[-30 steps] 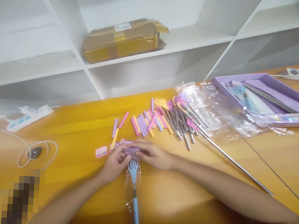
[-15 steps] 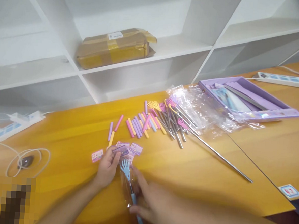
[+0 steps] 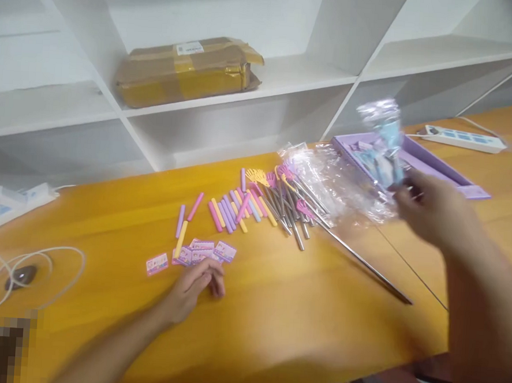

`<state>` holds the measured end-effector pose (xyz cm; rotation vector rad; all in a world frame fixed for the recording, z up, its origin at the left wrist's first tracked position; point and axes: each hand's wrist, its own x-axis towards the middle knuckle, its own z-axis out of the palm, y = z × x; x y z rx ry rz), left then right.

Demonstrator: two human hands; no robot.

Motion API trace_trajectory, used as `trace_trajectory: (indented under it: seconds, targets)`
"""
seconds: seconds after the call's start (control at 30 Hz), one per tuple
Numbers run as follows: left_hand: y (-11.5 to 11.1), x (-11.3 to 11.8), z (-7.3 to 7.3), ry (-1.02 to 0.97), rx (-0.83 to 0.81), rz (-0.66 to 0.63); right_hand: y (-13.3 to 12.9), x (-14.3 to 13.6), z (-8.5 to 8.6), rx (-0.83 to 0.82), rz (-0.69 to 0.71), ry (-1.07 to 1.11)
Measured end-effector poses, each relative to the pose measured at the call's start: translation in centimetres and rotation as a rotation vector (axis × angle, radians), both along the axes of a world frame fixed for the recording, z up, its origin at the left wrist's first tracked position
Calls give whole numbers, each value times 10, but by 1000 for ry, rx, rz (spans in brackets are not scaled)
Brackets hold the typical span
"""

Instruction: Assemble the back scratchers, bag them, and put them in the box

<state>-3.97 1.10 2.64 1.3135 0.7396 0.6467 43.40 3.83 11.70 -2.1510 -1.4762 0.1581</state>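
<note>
My right hand [image 3: 432, 208] is closed on a bagged back scratcher [image 3: 389, 136], pale blue in clear plastic and blurred by motion. It is held up over the near side of a shallow purple box [image 3: 477, 190], in which other bluish packets lie. My left hand [image 3: 200, 283] rests on the table with loosely bent fingers and nothing visible in it, just below several small printed cards [image 3: 225, 251]. Beyond the cards lie short foam tubes [image 3: 228, 213] in pink, yellow, purple and blue. Beside them is a pile of metal back scratcher rods [image 3: 297, 231] with yellow, pink and purple hand-shaped heads.
Crumpled clear plastic bags [image 3: 339, 179] lie between the rods and the box. One long extended rod [image 3: 364, 257] points toward the near right. Power strips [image 3: 463, 139] sit at both sides, and a cabled mouse [image 3: 20, 278] is at left. A taped parcel [image 3: 189, 75] stands on the white shelf [image 3: 306, 73].
My right hand has carried the bagged blue back scratcher from the front of the table to above the purple box. The left hand has let go of a card and sits slightly lower.
</note>
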Motion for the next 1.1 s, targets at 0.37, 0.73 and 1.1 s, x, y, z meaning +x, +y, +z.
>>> trace_trajectory:
  seconds: [0.37, 0.73, 1.1]
  targets:
    - [1, 0, -2, 318, 168, -103, 123, 99, -8, -232, -235, -251]
    - [3, 1, 1, 393, 258, -141, 96, -62, -28, 22, 284, -258]
    - [4, -2, 5, 422, 337, -190, 118, -91, -13, -515, 258, -454]
